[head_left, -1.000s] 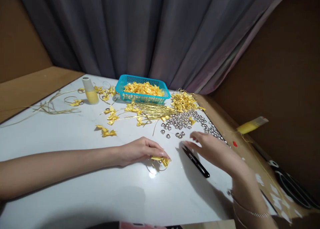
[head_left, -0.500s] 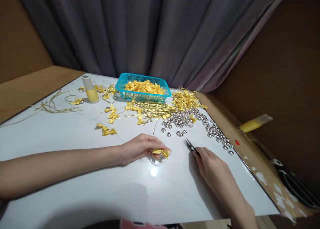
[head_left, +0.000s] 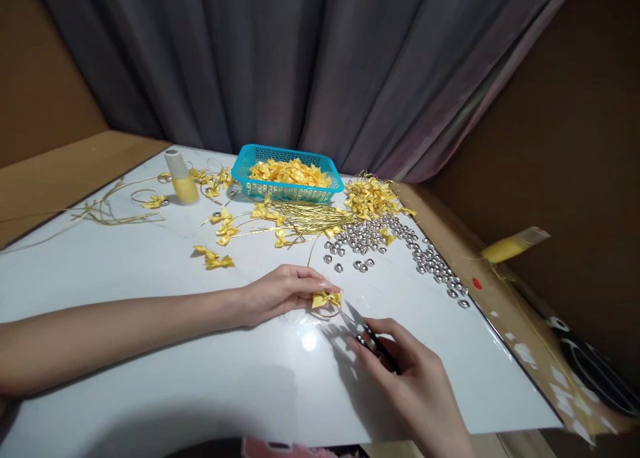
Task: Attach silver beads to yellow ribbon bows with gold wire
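Observation:
My left hand pinches a yellow ribbon bow over the white tabletop, and a thin gold cord loop hangs below the bow. My right hand grips a pair of black-handled thread snips. The snips' blades are spread and point up and left, close to the right side of the bow. Whether the blades touch the cord, I cannot tell. Loose silver beads lie beyond my hands.
A blue basket of yellow bows stands at the back. Gold cords and a pile of bows lie near it. A yellow thread spool stands at left; another spool and black scissors are at right.
My right hand has moved down and left, bringing the snips near the bow and turning them; their blades are now wider apart. The bow has shifted slightly right in my left hand.

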The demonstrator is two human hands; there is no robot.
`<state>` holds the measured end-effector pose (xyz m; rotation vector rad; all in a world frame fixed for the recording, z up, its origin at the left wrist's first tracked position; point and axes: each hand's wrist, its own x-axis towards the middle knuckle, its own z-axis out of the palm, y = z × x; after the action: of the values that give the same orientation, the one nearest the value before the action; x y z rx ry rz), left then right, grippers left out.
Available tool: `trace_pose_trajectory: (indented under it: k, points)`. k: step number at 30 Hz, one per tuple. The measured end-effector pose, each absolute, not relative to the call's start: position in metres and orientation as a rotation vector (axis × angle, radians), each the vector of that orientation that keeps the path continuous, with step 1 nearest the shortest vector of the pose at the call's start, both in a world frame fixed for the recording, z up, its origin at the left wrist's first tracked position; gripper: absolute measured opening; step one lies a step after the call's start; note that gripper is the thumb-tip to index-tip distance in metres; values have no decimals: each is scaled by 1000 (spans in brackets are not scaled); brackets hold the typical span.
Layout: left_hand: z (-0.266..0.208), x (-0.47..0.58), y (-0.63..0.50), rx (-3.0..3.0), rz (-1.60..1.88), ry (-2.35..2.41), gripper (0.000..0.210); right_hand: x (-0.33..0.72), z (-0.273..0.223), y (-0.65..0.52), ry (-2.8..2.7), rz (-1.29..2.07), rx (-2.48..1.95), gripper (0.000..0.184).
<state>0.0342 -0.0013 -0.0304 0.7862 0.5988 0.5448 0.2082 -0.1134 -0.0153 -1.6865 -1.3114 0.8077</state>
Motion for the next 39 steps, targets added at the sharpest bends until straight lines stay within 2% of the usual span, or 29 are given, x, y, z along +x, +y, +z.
trace_pose_trajectory:
  k: [10, 21, 39]
  points:
    - [-30, 34, -2, 867, 528, 593, 16, 192, -31, -101, -1565, 541, -1653, 23]
    - [-27, 34, -4, 893, 501, 608, 24, 185, -28, -98, -1710, 409, -1614, 22]
    - [-28, 35, -4, 922, 486, 600, 22, 182, -27, -98, -1801, 260, -1544, 20]
